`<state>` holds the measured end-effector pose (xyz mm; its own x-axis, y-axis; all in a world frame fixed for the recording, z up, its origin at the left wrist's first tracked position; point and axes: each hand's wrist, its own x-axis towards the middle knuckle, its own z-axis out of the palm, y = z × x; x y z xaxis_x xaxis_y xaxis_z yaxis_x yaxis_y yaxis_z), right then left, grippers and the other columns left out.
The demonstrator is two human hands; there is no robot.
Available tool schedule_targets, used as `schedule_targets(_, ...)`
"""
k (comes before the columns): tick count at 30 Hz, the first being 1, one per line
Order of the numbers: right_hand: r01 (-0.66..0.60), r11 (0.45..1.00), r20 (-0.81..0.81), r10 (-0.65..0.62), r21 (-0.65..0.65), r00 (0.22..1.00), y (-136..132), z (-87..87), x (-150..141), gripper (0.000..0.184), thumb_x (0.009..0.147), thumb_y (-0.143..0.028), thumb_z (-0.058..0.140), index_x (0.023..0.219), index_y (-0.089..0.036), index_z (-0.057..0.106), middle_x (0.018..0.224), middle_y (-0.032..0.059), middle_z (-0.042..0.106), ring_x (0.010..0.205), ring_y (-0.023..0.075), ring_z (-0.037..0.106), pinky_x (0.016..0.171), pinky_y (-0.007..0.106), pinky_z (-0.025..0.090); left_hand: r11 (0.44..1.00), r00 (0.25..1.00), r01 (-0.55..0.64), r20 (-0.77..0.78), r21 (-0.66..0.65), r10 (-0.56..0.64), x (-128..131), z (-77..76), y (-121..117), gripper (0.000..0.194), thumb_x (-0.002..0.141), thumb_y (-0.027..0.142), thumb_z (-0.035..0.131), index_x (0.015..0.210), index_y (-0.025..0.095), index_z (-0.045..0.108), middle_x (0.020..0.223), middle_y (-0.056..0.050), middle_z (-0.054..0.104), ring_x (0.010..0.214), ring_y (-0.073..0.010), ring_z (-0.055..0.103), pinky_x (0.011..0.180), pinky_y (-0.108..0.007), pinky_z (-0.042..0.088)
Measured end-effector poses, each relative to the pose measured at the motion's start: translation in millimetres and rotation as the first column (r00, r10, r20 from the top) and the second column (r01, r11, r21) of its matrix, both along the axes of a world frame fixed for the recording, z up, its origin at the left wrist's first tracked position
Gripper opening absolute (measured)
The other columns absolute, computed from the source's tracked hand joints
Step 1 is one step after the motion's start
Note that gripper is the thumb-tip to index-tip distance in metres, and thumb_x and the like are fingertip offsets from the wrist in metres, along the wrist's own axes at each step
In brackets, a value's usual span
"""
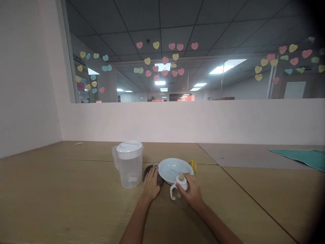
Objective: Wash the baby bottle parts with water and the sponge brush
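Note:
My right hand (192,192) is closed around a small white baby bottle with side handles (178,188), standing on the wooden table (76,203) just in front of a white bowl (172,168). My left hand (150,184) lies flat with its fingers stretched over a dark round object (148,171) that it mostly hides. A clear plastic pitcher with a white lid (128,163) stands just left of my left hand.
Something yellow (193,165) peeks out behind the bowl. A teal cloth (302,156) lies at the far right of the table. A low white wall (177,122) with a window decorated with paper hearts runs behind the table.

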<state>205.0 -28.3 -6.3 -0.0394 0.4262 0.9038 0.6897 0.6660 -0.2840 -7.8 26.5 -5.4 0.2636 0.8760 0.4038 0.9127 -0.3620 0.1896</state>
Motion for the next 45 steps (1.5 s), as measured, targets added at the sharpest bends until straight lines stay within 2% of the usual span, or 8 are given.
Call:
schedule_targets(7,-0.003,1.0,-0.001,0.003,-0.027,1.0,-1,-0.4,0,0.022,0.082,-0.038,0.058,0.096,-0.02,0.056,0.086,0.0045,0.063,0.081,0.0219,0.059,0.072,0.034,0.047,0.99,1.0,-0.021,-0.01,-0.14,0.019,0,1.2,-6,0.08,0.072,0.014,0.044,0.146,0.015,0.014,0.13,-0.011,0.054,0.119,-0.0243,0.05,0.102,-0.034,0.033)
schedule_targets(13,-0.02,0.998,-0.008,0.019,-0.062,1.0,-2,-1.9,0,0.022,0.083,-0.038,0.058,0.096,-0.02,0.055,0.086,0.0047,0.062,0.08,0.0217,0.057,0.072,0.034,0.047,0.995,0.997,-0.069,0.032,-0.077,0.071,-2,7.8,-2,0.082,0.072,0.028,0.05,0.145,0.013,0.018,0.151,-0.013,0.023,0.139,-0.0259,0.019,0.113,-0.035,0.016)
schedule_targets(19,-0.016,0.998,-0.011,0.015,-0.058,1.0,-2,-2.0,0,0.021,0.084,-0.037,0.057,0.096,-0.02,0.055,0.086,0.0045,0.061,0.079,0.0212,0.057,0.071,0.033,0.046,0.963,0.996,-0.073,0.038,-0.259,0.086,-2,15.9,12,0.102,0.06,0.025,0.059,0.147,0.018,0.005,0.156,-0.01,0.0,0.142,-0.0299,-0.001,0.115,-0.041,0.006)
schedule_targets(23,-0.004,0.999,-0.008,0.003,-0.033,1.0,-2,1.1,-2,0.022,0.083,-0.038,0.057,0.096,-0.02,0.056,0.085,0.0045,0.062,0.078,0.0211,0.058,0.07,0.033,0.047,0.94,0.996,-0.08,0.004,-0.331,0.087,-2,12.6,26,0.104,0.056,0.022,0.06,0.147,0.018,0.008,0.155,-0.012,0.002,0.141,-0.0342,-0.001,0.114,-0.048,0.008)
schedule_targets(29,-0.003,0.999,-0.006,0.003,-0.053,1.0,-5,4.5,-2,0.022,0.084,-0.04,0.055,0.095,-0.02,0.056,0.085,0.0051,0.062,0.078,0.021,0.058,0.069,0.033,0.047,0.968,0.998,-0.054,0.02,-0.244,0.061,-1,9.9,25,0.095,0.058,0.021,0.056,0.145,0.016,0.017,0.154,-0.013,0.011,0.141,-0.0344,0.007,0.112,-0.051,0.013)
schedule_targets(35,-0.001,0.998,-0.004,0.001,-0.056,1.0,-7,4.4,-2,0.022,0.084,-0.04,0.055,0.095,-0.02,0.056,0.085,0.0047,0.062,0.079,0.0206,0.058,0.07,0.032,0.046,0.998,0.997,-0.038,0.068,-0.043,0.041,-2,19.7,11,0.057,0.068,0.021,0.051,0.125,0.02,0.045,0.13,-0.009,0.049,0.126,-0.0261,0.039,0.108,-0.039,0.023)
schedule_targets(40,0.008,0.999,-0.003,-0.008,-0.05,1.0,-4,1.5,-2,0.024,0.083,-0.04,0.056,0.096,-0.02,0.056,0.086,0.0047,0.062,0.079,0.0206,0.058,0.07,0.033,0.047,0.991,0.982,-0.13,0.139,0.032,0.124,4,17.6,5,0.033,0.072,0.022,0.054,0.105,0.018,0.052,0.111,-0.009,0.054,0.108,-0.0238,0.049,0.095,-0.036,0.036)
schedule_targets(45,0.004,0.999,0.007,-0.003,-0.047,1.0,-3,1.2,-2,0.023,0.084,-0.039,0.056,0.097,-0.02,0.056,0.087,0.0053,0.062,0.079,0.0218,0.058,0.07,0.035,0.047,0.946,0.923,-0.309,0.27,0.095,0.274,15,26.0,-6,0.027,0.073,0.017,0.053,0.1,0.014,0.048,0.102,-0.011,0.053,0.098,-0.0243,0.053,0.087,-0.036,0.041)
